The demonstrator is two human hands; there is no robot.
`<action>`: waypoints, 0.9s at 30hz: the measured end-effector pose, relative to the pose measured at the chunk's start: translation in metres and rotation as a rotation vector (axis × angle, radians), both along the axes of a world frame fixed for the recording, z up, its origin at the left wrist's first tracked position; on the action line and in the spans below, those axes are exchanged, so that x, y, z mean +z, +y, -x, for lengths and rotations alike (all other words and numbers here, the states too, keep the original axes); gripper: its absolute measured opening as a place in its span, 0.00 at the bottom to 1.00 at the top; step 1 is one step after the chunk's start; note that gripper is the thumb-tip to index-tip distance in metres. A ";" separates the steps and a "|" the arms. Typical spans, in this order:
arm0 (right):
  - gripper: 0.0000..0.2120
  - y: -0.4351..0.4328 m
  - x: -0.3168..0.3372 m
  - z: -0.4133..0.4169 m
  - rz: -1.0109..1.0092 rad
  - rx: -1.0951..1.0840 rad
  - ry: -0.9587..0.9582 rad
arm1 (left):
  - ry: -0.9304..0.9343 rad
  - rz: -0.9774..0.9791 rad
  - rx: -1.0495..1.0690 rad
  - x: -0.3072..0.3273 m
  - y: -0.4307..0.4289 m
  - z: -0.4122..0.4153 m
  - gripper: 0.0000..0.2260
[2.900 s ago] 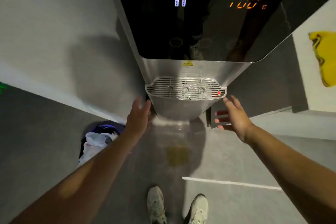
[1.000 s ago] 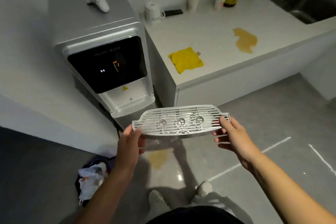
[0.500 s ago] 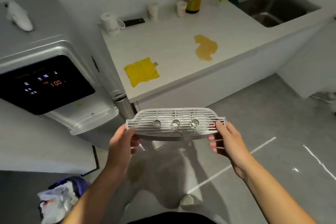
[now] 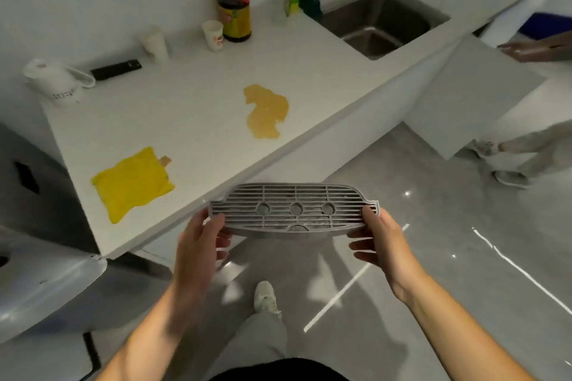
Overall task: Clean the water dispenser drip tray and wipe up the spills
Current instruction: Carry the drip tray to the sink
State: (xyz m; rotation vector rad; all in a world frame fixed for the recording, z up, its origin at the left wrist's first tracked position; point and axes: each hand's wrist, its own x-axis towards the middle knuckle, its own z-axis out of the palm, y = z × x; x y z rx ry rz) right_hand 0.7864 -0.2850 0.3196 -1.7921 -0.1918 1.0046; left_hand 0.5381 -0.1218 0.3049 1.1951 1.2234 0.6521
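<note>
While my left hand (image 4: 199, 246) and right hand (image 4: 382, 241) pinch the ends of the crosswise drip tray (image 4: 294, 210), I see the sink (image 4: 380, 25) at the far right end of the desk (image 4: 192, 108).

- The grey drip tray (image 4: 294, 210), a slotted grille with three round recesses in a row, hangs roughly level between my left hand (image 4: 198, 244) and my right hand (image 4: 379, 241). Each hand pinches one end, just off the front edge of the white counter (image 4: 192, 93).
- A yellow-brown spill (image 4: 266, 111), ragged in outline, lies on the counter beyond the tray.
- The yellow cloth (image 4: 131, 182) lies flat near the counter's front edge, left of the spill and apart from it.
- The silver water dispenser (image 4: 40, 281) stands at the counter's left end.
</note>
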 end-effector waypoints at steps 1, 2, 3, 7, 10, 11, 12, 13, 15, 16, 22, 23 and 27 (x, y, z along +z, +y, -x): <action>0.15 0.005 0.001 -0.013 -0.002 -0.018 -0.001 | 0.006 -0.018 -0.022 0.000 0.009 -0.015 0.08; 0.14 0.009 0.003 -0.026 0.000 -0.039 0.003 | 0.006 -0.020 -0.040 0.000 0.018 -0.030 0.08; 0.14 0.012 0.006 -0.039 0.003 -0.057 0.009 | -0.003 -0.014 -0.057 0.000 0.026 -0.046 0.08; 0.13 0.031 0.012 -0.092 0.004 -0.112 -0.009 | -0.041 0.006 -0.117 0.002 0.056 -0.111 0.09; 0.13 0.044 0.017 -0.132 -0.003 -0.143 -0.016 | -0.033 0.030 -0.126 0.004 0.074 -0.159 0.09; 0.13 0.047 0.018 -0.146 0.003 -0.151 -0.021 | -0.026 0.036 -0.118 0.003 0.079 -0.176 0.08; 0.14 0.051 0.017 -0.162 -0.002 -0.154 -0.025 | -0.017 0.035 -0.116 0.003 0.085 -0.193 0.09; 0.16 0.055 0.015 -0.179 -0.017 -0.152 -0.027 | -0.015 0.032 -0.124 0.003 0.092 -0.211 0.09; 0.17 0.064 0.010 -0.214 -0.025 -0.158 -0.025 | -0.025 0.027 -0.156 0.000 0.101 -0.244 0.09; 0.17 0.069 0.008 -0.231 -0.024 -0.169 -0.022 | -0.035 0.028 -0.160 -0.001 0.105 -0.260 0.09; 0.15 0.100 0.005 -0.341 -0.040 -0.085 -0.069 | -0.051 0.011 -0.089 -0.004 0.131 -0.359 0.09; 0.15 0.105 0.005 -0.359 -0.037 -0.071 -0.077 | -0.048 0.012 -0.072 -0.005 0.135 -0.375 0.09; 0.13 0.132 0.004 -0.434 -0.034 -0.016 -0.089 | -0.048 0.043 0.007 -0.010 0.154 -0.441 0.09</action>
